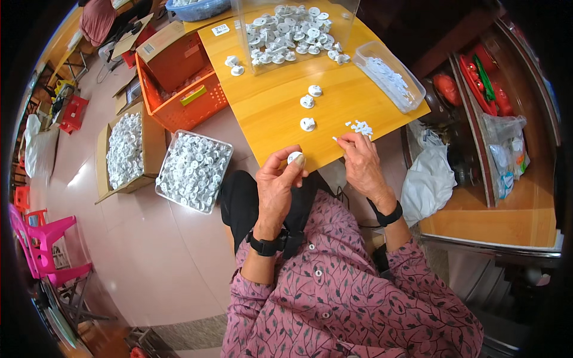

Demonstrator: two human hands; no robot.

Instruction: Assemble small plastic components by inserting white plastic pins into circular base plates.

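In my left hand (276, 184), between thumb and fingers, is a round white plastic part (294, 157), just past the table's near edge. My right hand (365, 168) pinches a small white piece (335, 138) between thumb and index finger, to the right of that part. A little pile of small white pieces (362, 127) lies on the yellow table (262, 116) just beyond my right fingertips. Three round white plastic parts (307, 124) sit in a loose row farther from me. The two hands are apart.
A clear bin (253, 62) heaped with round white parts stands at the table's far side. Right of it is a clear tray (412, 107) of small white pieces. Leftward on the floor are a full clear tub (209, 206), a cardboard box (106, 190) and an orange crate (173, 113).
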